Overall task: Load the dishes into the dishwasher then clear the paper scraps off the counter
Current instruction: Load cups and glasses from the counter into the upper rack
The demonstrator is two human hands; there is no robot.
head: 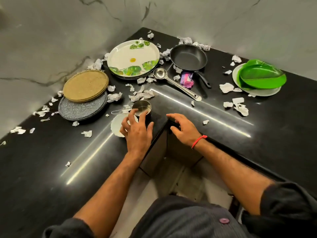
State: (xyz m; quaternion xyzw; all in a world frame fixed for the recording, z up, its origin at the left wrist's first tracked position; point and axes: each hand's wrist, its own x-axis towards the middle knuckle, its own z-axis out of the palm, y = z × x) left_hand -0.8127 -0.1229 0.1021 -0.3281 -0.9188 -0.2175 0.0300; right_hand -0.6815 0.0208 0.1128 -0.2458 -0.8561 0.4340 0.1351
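The left hand (137,129) reaches over a small white bowl (116,126) at the inner corner of the black surface (257,134), its grip loose, fingertips touching the rim of a steel cup (142,108) without clasping it. The right hand (183,128) rests on the surface edge, grip relaxed and holding nothing. Plates (133,58), a frying pan (188,57), a ladle (171,81) and paper scraps (142,95) lie scattered farther back.
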